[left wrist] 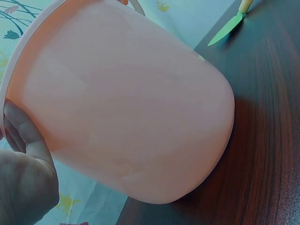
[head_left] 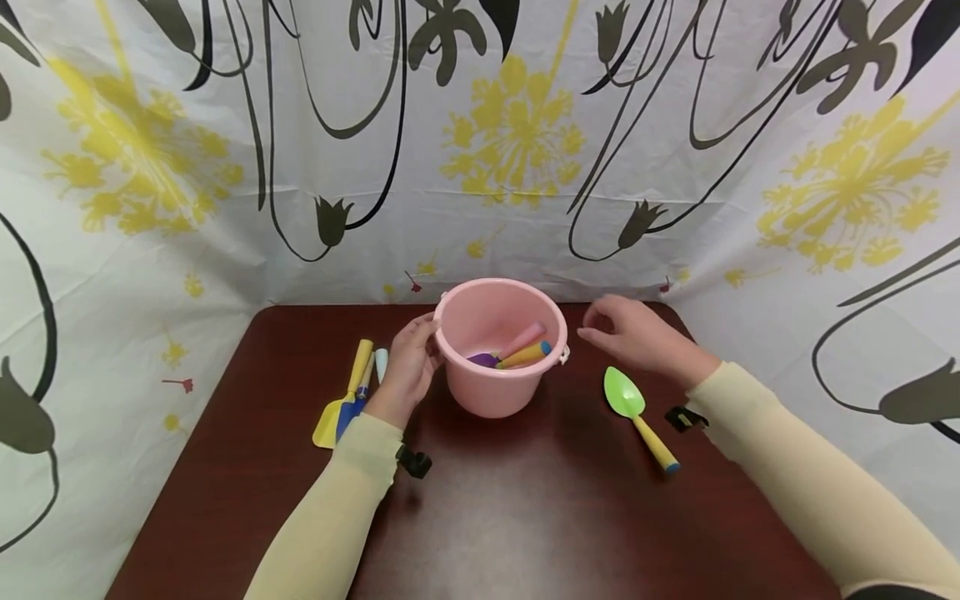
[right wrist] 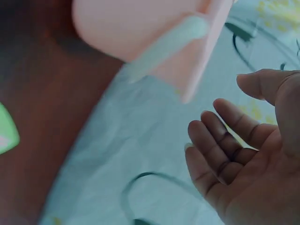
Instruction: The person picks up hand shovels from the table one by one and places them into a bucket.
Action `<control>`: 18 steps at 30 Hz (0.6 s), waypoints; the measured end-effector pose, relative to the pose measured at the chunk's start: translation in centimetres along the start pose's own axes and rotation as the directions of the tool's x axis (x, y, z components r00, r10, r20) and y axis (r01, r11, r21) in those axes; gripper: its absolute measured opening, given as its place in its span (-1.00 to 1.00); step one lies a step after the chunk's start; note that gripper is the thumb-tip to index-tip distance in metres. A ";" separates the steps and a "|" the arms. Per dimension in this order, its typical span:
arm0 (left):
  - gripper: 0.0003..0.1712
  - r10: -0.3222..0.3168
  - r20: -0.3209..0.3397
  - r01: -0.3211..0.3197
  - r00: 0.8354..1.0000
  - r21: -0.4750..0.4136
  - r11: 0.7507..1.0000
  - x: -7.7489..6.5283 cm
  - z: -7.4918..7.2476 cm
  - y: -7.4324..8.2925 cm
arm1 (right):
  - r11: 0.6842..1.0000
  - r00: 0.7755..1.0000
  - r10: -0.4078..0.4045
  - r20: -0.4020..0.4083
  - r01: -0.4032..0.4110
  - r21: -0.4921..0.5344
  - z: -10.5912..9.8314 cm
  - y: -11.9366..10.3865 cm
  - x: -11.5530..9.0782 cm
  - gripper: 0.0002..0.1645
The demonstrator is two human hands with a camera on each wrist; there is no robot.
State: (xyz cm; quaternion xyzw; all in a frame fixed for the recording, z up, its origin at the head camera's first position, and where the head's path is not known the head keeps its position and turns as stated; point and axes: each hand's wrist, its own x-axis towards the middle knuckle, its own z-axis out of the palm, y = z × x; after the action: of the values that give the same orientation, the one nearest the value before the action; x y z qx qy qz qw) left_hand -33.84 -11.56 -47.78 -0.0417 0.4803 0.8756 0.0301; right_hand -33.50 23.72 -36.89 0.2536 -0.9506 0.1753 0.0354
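A pink plastic bucket [head_left: 491,396] stands upright at the back middle of the table. My left hand [head_left: 405,367] grips its rim at the left side, fingers against the outer wall under the lip in the left wrist view. Inside the bucket lie a pink handle [head_left: 522,339], a yellow handle with a blue end [head_left: 527,356] and a purple piece [head_left: 483,360]. To the right of the bucket, my right hand [head_left: 633,333] hovers with loosely bent fingers and nothing in them. Just below that hand lies a green toy trowel [head_left: 624,393] with a yellow handle.
Left of the bucket, a yellow toy shovel [head_left: 327,425], a blue-headed tool [head_left: 347,414] and a light blue handle [head_left: 382,363] lie side by side, partly hidden by my left hand and sleeve. Behind the dark wooden table [head_left: 495,517] hangs a flowered cloth [head_left: 517,233].
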 end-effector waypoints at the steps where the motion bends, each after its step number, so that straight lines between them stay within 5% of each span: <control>1: -0.56 -0.001 -0.003 0.001 1.000 0.001 1.000 0.0 0.0 0.0 | 1.000 1.000 0.027 0.003 -0.027 0.009 0.5 0.8 -0.7 -0.77; 10: -0.53 0.004 0.001 -0.004 1.000 0.011 1.000 -0.1 0.0 0.3 | 0.959 0.956 0.279 0.097 -0.283 0.031 5.0 6.1 -6.8 -0.57; 18: -0.53 0.002 0.010 -0.002 1.000 0.006 1.000 -0.1 0.0 0.2 | 0.930 0.921 0.363 0.144 -0.367 0.000 7.9 7.3 -10.1 -0.45</control>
State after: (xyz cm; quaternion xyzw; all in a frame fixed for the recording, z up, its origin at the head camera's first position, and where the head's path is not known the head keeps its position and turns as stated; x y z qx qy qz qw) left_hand -33.78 -11.69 -47.60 -0.0370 0.4829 0.8743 0.0316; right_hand -28.13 31.60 -48.21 0.0844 -0.9788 0.1733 -0.0688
